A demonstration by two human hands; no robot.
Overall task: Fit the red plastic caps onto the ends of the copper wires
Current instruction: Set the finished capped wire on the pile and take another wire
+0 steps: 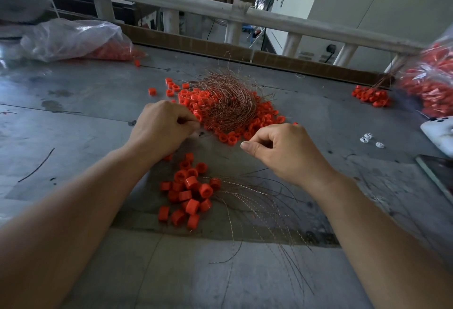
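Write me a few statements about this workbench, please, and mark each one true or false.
1. A tangle of copper wires lies on loose red caps in the middle of the table. True.
2. The plastic bag at far left is empty. False: bagged caps show through it.
3. The left hand and the right hand both have curled fingers. True.
4. The near pile of caps lies outside the right forearm. False: it lies between the two forearms.

We saw the left hand (164, 127) and the right hand (282, 154) bare, and the left forearm (81, 201) and right forearm (367, 213) bare down to the view's lower edge. The right thumbnail (245, 145) was short and plain.
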